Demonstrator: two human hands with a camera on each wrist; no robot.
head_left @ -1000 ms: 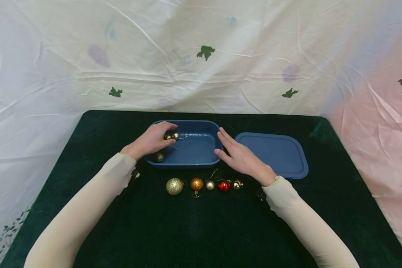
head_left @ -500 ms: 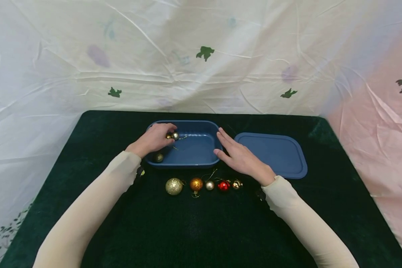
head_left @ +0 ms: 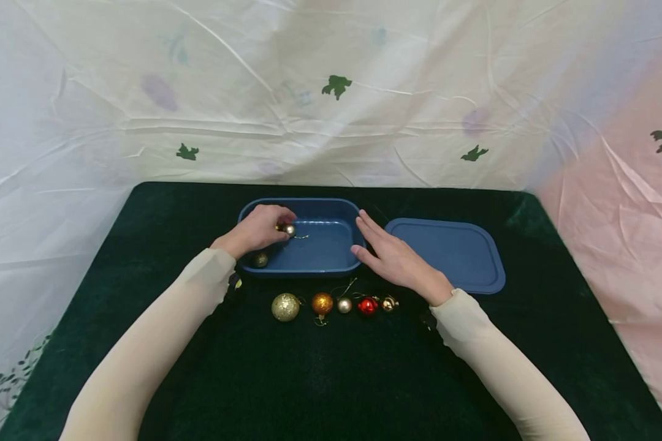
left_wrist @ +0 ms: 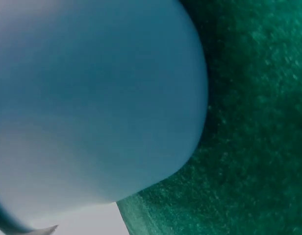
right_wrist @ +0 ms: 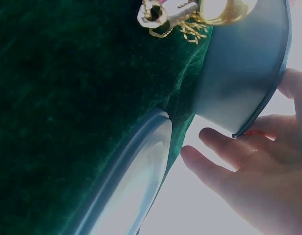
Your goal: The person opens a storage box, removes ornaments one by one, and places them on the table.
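Observation:
In the head view my left hand [head_left: 259,230] reaches over the left end of a blue rectangular box [head_left: 331,271], its fingers and thumb curled round small gold baubles. One shiny bauble [head_left: 290,230] shows at the fingertips with its gold string trailing; the other is mostly hidden. A darker glittery bauble [head_left: 261,260] lies in the box's near left corner. At the box's right end my right hand [head_left: 391,254] rests with straight fingers along the rim; the right wrist view shows its fingers [right_wrist: 217,169] beside the box wall [right_wrist: 239,73].
A blue lid [head_left: 447,254] lies flat right of the box on the dark green cloth [head_left: 309,380]. In front of the box is a row: a large glittery gold bauble [head_left: 285,307], an orange one [head_left: 322,304], a pale one [head_left: 344,305], a red one [head_left: 367,305] and a shiny gold one [head_left: 389,303].
My left hand has shifted slightly right and nearer inside the box, and the shiny bauble at its fingertips has come slightly nearer too. My right hand has stayed at the rim.

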